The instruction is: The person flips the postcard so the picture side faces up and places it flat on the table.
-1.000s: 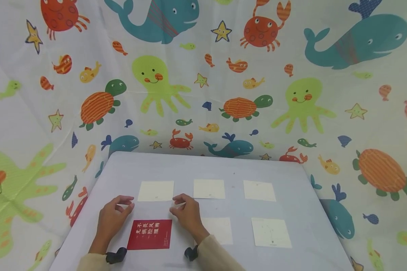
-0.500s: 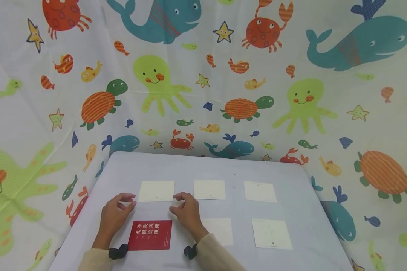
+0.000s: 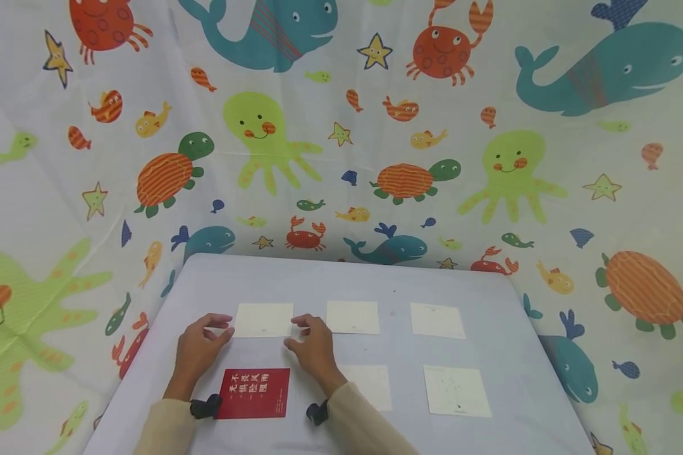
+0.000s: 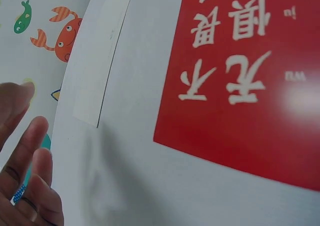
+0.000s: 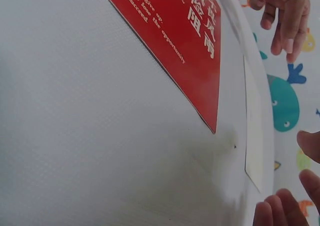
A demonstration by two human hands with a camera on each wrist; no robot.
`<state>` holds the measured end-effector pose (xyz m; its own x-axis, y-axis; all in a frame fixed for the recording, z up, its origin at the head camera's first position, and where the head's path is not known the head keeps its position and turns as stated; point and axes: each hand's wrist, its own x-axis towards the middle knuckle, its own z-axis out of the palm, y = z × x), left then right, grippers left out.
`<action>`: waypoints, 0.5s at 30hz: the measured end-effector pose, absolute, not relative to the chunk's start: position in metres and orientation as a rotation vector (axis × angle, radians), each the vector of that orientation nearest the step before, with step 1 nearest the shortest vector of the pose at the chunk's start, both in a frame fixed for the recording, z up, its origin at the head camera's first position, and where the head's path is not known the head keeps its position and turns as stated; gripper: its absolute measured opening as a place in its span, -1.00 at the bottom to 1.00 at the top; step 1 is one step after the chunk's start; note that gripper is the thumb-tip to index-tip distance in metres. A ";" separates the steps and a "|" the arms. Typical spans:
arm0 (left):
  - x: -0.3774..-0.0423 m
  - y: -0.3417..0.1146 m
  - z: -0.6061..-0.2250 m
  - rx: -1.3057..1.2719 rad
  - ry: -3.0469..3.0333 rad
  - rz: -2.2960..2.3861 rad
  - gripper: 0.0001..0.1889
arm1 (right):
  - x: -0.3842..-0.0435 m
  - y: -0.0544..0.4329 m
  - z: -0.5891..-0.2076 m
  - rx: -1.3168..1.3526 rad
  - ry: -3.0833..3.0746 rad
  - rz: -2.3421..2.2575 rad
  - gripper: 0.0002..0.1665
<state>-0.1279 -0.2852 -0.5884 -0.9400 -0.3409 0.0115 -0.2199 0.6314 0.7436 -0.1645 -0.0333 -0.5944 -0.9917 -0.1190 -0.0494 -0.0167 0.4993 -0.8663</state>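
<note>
My left hand (image 3: 201, 349) hovers at the left side of a white card (image 3: 264, 320) in the back row, its thumb and fingers bent and parted. At that card's right side is my right hand (image 3: 315, 351), with a gap between thumb and forefinger. Neither hand holds anything. Between the two wrists lies a red card (image 3: 254, 395) with white Chinese characters, flat on the table. In the left wrist view the left fingers (image 4: 36, 136) appear beyond the red card's edge. Both hands show in the right wrist view, past the red card (image 5: 175, 31).
Two more white cards, a middle one (image 3: 353, 317) and a right one (image 3: 437, 320), continue the back row. In front lie a card (image 3: 370, 385) partly behind the right forearm and another (image 3: 456, 392) with faint print. A sea-animal cloth (image 3: 341, 158) hangs behind the white table (image 3: 432, 284).
My left hand has moved forward and a little to the right, toward the back-left white card. The right hand has shifted slightly forward. The cards lie as before.
</note>
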 end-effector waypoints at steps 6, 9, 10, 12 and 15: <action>-0.135 -0.287 -0.589 0.468 -2.722 -1.229 -0.60 | -0.170 -0.034 -0.593 -0.101 2.649 -1.495 -0.50; -0.139 -0.289 -0.588 0.451 -2.735 -1.237 -0.59 | -0.173 -0.036 -0.593 -0.096 2.658 -1.489 -0.51; -0.140 -0.289 -0.588 0.446 -2.738 -1.240 -0.59 | -0.175 -0.036 -0.593 -0.097 2.659 -1.494 -0.51; -0.142 -0.290 -0.587 0.445 -2.748 -1.244 -0.58 | -0.177 -0.038 -0.593 -0.080 2.654 -1.494 -0.51; -0.146 -0.291 -0.587 0.456 -2.763 -1.255 -0.57 | -0.180 -0.040 -0.595 -0.062 2.654 -1.493 -0.49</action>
